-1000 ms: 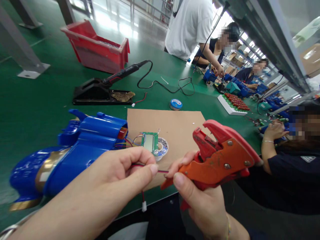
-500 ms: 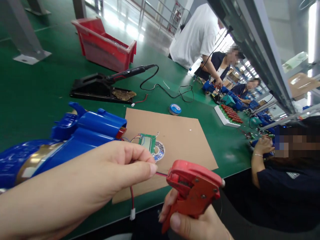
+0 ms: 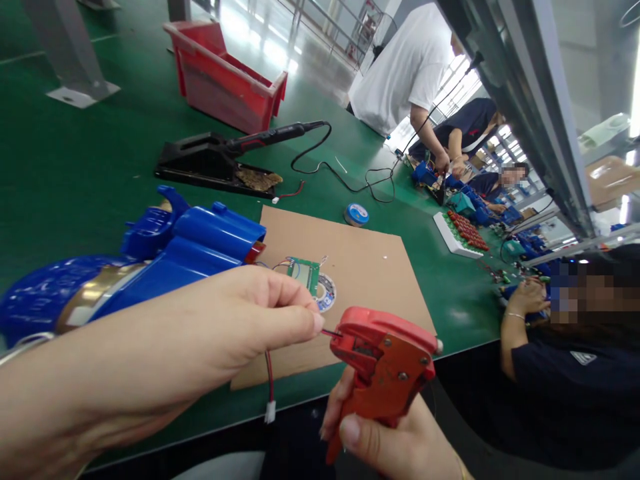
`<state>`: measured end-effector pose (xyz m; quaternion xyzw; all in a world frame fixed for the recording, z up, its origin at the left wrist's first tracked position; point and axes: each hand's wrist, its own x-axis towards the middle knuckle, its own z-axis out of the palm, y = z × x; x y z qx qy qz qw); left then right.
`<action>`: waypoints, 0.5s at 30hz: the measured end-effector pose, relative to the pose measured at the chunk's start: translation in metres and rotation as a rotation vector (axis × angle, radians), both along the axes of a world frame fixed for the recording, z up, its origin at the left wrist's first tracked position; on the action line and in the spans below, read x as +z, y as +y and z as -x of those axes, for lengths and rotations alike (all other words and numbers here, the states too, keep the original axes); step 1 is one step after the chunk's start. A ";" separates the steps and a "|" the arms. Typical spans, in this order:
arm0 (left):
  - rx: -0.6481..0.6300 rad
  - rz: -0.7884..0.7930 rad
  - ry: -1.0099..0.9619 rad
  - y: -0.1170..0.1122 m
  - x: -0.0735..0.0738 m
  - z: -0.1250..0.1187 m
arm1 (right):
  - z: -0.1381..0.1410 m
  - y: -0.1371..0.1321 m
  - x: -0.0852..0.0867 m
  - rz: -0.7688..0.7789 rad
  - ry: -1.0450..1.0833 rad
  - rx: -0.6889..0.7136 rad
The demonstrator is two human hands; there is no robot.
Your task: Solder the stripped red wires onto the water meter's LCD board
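My left hand (image 3: 280, 310) pinches a thin red and black wire (image 3: 330, 332) whose end reaches into the jaws of a red wire stripper (image 3: 387, 353). Below the hand, a red-black lead hangs down to a white connector (image 3: 271, 411). My right hand (image 3: 385, 433) is wrapped round the stripper's handles. Behind my left fingers, a green circuit board (image 3: 305, 270) and a round white board (image 3: 327, 293) lie on a cardboard sheet (image 3: 370, 260), partly hidden. A blue plastic housing (image 3: 200, 247) with a brass-coloured band lies to the left, partly covered by my forearm.
Beyond the cardboard are a soldering iron (image 3: 275, 137) in its black stand (image 3: 195, 160), a small blue tin (image 3: 357, 214) and a short wire lead (image 3: 293, 192). A red bin (image 3: 225, 80) stands farther back. Co-workers sit and stand along the right side, near a white tray (image 3: 457, 237).
The view has shifted slightly, so the bench items sit a little to the right. The wire and stripper jaws have come closer together; both hands keep their grips.
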<state>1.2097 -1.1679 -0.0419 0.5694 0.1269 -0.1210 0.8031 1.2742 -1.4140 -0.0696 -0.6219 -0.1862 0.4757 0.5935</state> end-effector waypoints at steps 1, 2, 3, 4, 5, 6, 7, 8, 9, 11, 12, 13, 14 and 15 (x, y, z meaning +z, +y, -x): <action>-0.004 0.006 -0.005 0.000 0.001 0.000 | 0.000 0.000 -0.001 -0.004 -0.015 0.006; -0.004 0.011 -0.007 -0.001 0.001 0.000 | -0.001 -0.001 -0.002 -0.009 -0.033 0.012; -0.001 0.007 -0.003 -0.001 0.002 0.000 | -0.001 -0.002 -0.004 -0.015 -0.050 0.016; 0.000 -0.001 0.004 -0.001 0.003 0.000 | -0.002 -0.003 -0.006 -0.017 -0.066 0.011; 0.005 -0.010 0.002 -0.001 0.003 -0.001 | -0.002 -0.004 -0.008 -0.013 -0.079 0.003; 0.013 -0.019 0.000 -0.001 0.002 -0.001 | -0.001 -0.005 -0.010 -0.007 -0.090 -0.002; 0.022 -0.028 -0.003 -0.001 0.002 -0.001 | -0.001 -0.006 -0.012 -0.001 -0.097 -0.002; 0.025 -0.034 -0.008 -0.001 0.001 -0.001 | -0.001 -0.007 -0.014 -0.001 -0.102 -0.005; 0.020 -0.033 -0.009 -0.001 -0.001 -0.001 | 0.000 -0.008 -0.015 -0.005 -0.104 -0.007; 0.011 -0.028 0.004 0.000 -0.003 -0.001 | 0.000 -0.008 -0.016 -0.013 -0.105 -0.008; 0.005 -0.023 0.012 0.000 -0.004 -0.001 | 0.001 -0.008 -0.016 -0.015 -0.108 -0.008; 0.002 -0.016 0.014 0.000 -0.005 -0.001 | 0.001 -0.008 -0.015 -0.012 -0.112 -0.004; 0.004 -0.010 0.021 0.000 -0.006 -0.002 | 0.001 -0.008 -0.015 -0.008 -0.114 0.000; 0.011 -0.007 0.024 0.000 -0.006 -0.002 | 0.000 -0.007 -0.014 -0.006 -0.116 0.006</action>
